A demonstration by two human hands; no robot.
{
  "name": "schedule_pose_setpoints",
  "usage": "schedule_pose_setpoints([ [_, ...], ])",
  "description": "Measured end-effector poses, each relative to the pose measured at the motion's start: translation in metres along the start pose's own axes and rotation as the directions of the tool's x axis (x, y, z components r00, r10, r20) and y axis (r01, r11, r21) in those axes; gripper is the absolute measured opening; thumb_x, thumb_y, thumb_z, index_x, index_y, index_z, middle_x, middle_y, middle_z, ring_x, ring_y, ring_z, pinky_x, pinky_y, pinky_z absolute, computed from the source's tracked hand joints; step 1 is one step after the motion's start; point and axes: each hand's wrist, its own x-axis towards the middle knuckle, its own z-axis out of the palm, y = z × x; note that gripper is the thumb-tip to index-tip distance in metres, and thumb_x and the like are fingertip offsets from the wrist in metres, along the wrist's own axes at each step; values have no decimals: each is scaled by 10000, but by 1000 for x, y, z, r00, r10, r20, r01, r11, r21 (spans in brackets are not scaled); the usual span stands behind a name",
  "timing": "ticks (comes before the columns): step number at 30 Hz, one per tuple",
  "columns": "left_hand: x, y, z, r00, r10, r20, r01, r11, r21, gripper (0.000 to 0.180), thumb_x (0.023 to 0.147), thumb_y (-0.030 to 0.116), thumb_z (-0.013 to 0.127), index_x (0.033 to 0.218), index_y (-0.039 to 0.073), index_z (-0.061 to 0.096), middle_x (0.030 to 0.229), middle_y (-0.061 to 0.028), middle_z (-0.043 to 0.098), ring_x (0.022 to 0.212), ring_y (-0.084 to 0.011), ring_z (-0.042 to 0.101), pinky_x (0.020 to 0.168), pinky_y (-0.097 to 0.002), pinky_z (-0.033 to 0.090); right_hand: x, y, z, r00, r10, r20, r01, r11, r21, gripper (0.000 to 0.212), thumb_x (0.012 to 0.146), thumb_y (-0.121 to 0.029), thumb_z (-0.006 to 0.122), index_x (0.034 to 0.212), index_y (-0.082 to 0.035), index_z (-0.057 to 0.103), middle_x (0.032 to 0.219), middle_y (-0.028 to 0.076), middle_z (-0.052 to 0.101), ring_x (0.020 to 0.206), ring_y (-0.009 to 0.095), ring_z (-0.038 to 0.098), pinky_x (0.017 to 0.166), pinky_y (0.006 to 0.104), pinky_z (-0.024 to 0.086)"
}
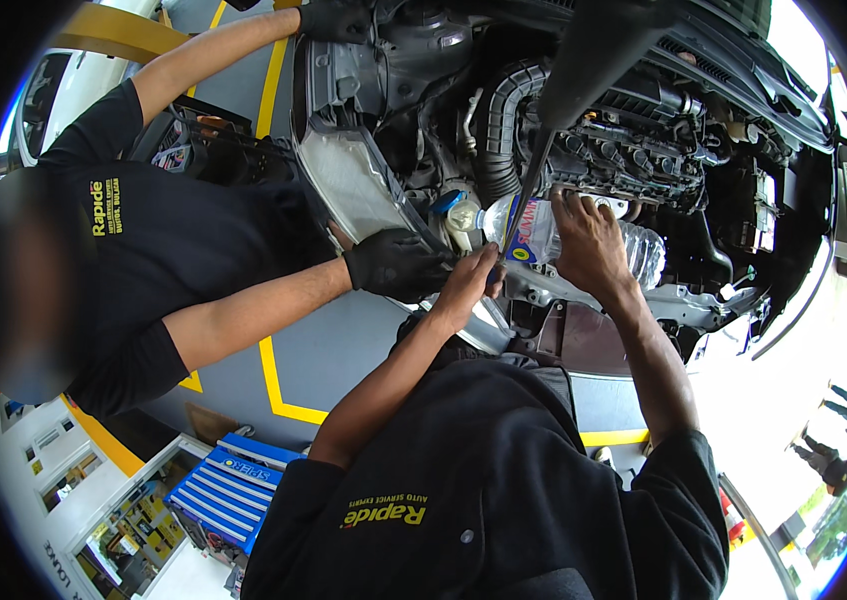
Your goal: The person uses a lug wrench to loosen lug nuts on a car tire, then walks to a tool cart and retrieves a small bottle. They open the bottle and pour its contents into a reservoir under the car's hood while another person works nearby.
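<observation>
My right hand (593,240) is closed round a clear plastic water bottle (645,256), which lies nearly level over the front of the engine bay. The bottle's neck points left, toward a pale filler neck (463,215) beside a blue cap (446,202); whether they touch I cannot tell. My left hand (470,283) is closed just below the bottle's neck end, at the lower end of a thin dark rod (533,170). What its fingers grip is hard to make out. A co-worker's black-gloved hand (398,265) rests next to my left hand, by the headlight (348,175).
The engine (633,145) and a ribbed black intake hose (498,130) lie beyond the bottle. The co-worker (193,230) leans in from the left, another gloved hand (338,20) on the car's far edge. A blue tool cabinet (228,490) stands at lower left.
</observation>
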Motion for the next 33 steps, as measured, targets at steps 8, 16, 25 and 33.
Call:
schedule_pose_setpoints([
  [8, -3, 4, 0, 999, -37, 3, 37, 999, -15, 521, 1084, 636, 548, 1022, 120, 573, 835, 12, 590, 669, -81, 562, 626, -252, 420, 1, -2, -2, 1000, -7, -4, 7, 1000, 7, 648, 722, -76, 755, 1333, 47, 580, 1236, 189, 642, 1210, 336, 618, 964, 460, 505],
  [16, -4, 7, -1, 1000, -16, 0, 16, 997, 79, 527, 1076, 649, 554, 990, 129, 575, 846, 19, 603, 674, -72, 565, 625, -243, 408, 3, -3, -5, 999, 18, 46, -18, 1000, 1, 701, 703, 20, 687, 1389, 59, 552, 1262, 193, 647, 1249, 346, 607, 1005, 465, 493],
  [25, -6, 10, 0, 993, -117, -12, 115, 986, -124, 460, 1085, 595, 584, 1014, 140, 570, 849, 11, 608, 683, -85, 561, 644, -251, 437, 5, -4, -6, 999, -38, 21, 40, 997, -63, 549, 747, -62, 698, 1279, 49, 621, 1199, 175, 650, 1210, 311, 603, 994, 440, 481],
  [33, -7, 16, 2, 964, -266, -31, 248, 931, -269, 445, 1085, 578, 596, 1025, 137, 573, 846, -2, 614, 671, -101, 560, 647, -265, 460, 8, -9, -8, 999, -33, 41, 37, 993, -113, 522, 750, -47, 691, 1261, 41, 633, 1215, 158, 655, 1216, 303, 602, 1059, 465, 463],
])
